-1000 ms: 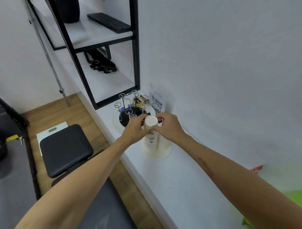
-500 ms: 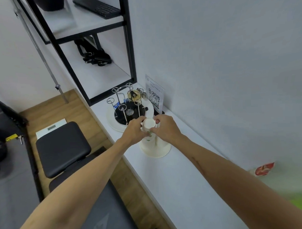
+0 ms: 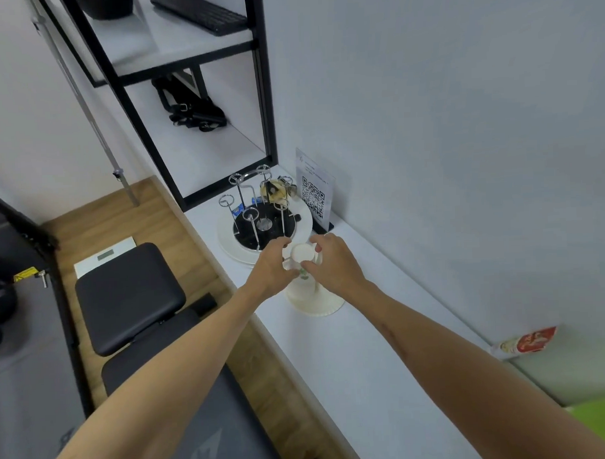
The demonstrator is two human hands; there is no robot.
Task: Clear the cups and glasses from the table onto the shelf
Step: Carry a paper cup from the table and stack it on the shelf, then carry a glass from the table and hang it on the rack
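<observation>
1. L hand [image 3: 273, 268] & R hand [image 3: 333, 266] are both gripping the small white upturned paper cup [image 3: 302, 254], fingers curled round it, atop the cream cone-shaped cup stack [image 3: 313, 297] on the white ledge [image 3: 368, 381].
2. Judgement: keep it centred, press straight down w/ even pressure so the stack isn't tipping.
3. Just beyond the hands is standing a chrome wire cup rack [image 3: 259, 210].
4. Vs 0.5 s ago: grip's unchanged; view's shifting slightly.

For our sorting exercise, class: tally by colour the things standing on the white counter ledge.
White: 3 – paper cup, cup holder stand, round plate
Silver and black: 1 – wire rack
Black and white: 1 – QR sign
Total: 5
</observation>
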